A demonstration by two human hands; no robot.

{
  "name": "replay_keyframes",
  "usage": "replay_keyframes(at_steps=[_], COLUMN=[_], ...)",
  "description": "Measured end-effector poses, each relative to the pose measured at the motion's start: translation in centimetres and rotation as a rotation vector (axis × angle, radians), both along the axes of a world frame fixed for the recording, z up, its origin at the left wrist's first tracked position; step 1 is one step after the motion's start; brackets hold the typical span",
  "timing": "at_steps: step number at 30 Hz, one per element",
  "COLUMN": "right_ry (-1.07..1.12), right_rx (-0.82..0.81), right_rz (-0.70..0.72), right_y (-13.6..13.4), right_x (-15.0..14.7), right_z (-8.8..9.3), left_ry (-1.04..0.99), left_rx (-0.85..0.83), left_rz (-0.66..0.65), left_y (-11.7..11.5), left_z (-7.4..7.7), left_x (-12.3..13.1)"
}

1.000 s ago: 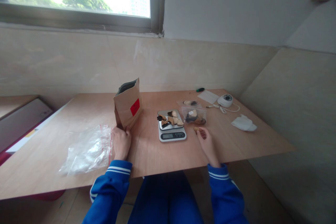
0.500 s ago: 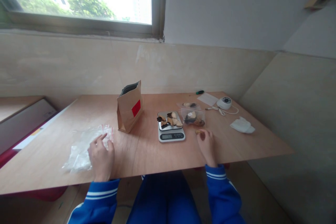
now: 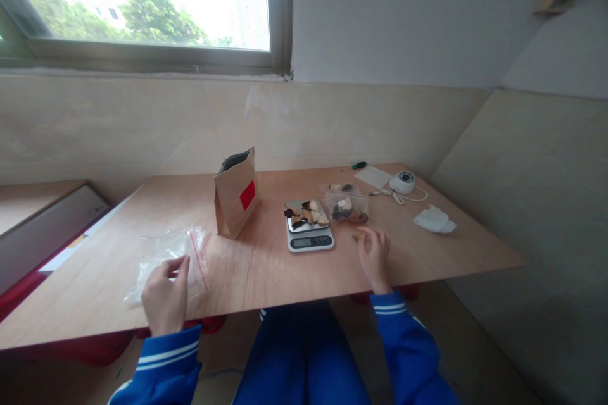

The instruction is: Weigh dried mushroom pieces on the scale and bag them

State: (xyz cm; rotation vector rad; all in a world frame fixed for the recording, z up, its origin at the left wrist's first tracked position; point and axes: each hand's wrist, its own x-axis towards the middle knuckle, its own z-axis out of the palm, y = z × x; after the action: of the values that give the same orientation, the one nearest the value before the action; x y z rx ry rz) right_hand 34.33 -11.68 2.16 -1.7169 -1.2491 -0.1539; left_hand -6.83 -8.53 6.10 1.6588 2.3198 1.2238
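My left hand rests on the near edge of a pile of clear zip bags at the table's front left, thumb and fingers pinching one bag. My right hand lies on the wooden table just right of a small digital scale, its fingertips closed on a small tan food piece. The scale's tray carries several light and dark pieces. Behind my right hand lies a filled clear bag, with a second smaller bag beyond it.
An open brown paper pouch with a red label stands left of the scale. At the back right lie a white round device with a cord, a paper slip, a green-handled tool and a crumpled white tissue.
My left hand left the foot of the brown pouch, moved left and nearer, and took hold of a clear bag. My right hand stayed by the scale with the tan piece.
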Motion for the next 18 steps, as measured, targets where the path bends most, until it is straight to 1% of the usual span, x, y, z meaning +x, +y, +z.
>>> replay_keyframes(at_steps=[1, 2, 3, 5, 7, 8, 10, 12, 15, 18], right_ry=[0.029, 0.066, 0.119, 0.23, 0.256, 0.267, 0.3, 0.36, 0.476, 0.558], right_rx=[0.013, 0.011, -0.002, -0.078, -0.181, -0.223, -0.248, -0.245, -0.266, -0.306], right_rz=[0.085, 0.181, 0.281, 0.493, 0.718, 0.798, 0.854, 0.842, 0.825, 0.781], right_y=[-0.5, -1.1, -1.7, -2.8, -3.6, -3.8, -3.8, -3.7, -3.7, -3.9], right_x=[-0.9, -2.2, -3.7, -7.0, -10.2, -11.4, -13.1, -13.6, -13.4, -13.0], right_z=[0.5, 1.1, 1.7, 3.3, 4.9, 5.6, 6.6, 7.0, 6.6, 6.3], left_ry=[0.008, 0.0, -0.024, -0.053, -0.086, -0.119, -0.175, -0.22, -0.261, -0.286], left_rx=[0.098, 0.176, 0.234, 0.299, 0.303, 0.292, 0.278, 0.254, 0.232, 0.216], left_rz=[0.035, 0.041, 0.005, -0.175, -0.355, -0.415, -0.503, -0.561, -0.606, -0.605], left_y=[-1.1, -2.1, -3.1, -4.6, -5.4, -5.6, -5.9, -6.1, -6.5, -6.8], left_z=[0.7, 1.3, 1.8, 2.4, 2.3, 2.2, 1.8, 1.5, 1.1, 1.0], left_x=[1.2, 2.6, 4.1, 7.3, 10.2, 11.3, 12.9, 13.7, 14.1, 14.3])
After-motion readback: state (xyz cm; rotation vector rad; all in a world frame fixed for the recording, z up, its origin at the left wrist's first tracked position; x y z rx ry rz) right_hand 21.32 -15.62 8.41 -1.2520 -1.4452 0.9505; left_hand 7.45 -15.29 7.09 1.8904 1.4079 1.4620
